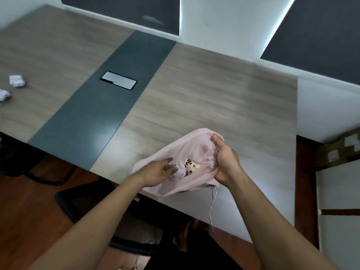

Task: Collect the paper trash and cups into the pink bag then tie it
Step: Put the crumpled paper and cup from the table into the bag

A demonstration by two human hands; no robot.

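Note:
The pink bag [194, 145] lies open at the near edge of the table [214, 94]. My right hand [226, 162] is shut on the bag's gathered rim, holding the mouth open. My left hand [155, 172] reaches into the mouth, fingers around a crumpled paper ball [178, 171]. A cream cup with dark dots [191, 165] sits inside the bag beside that ball. The bag's drawstring [212, 207] dangles over the table edge. Two crumpled paper balls lie far left on the table, one [17, 80] behind the other [4, 95].
A dark grey strip with a silver cable hatch [118, 80] runs across the table's middle. A black office chair [124, 221] stands below the near edge. White boxes [339, 211] stand on the floor at the right, against a white wall [327, 108].

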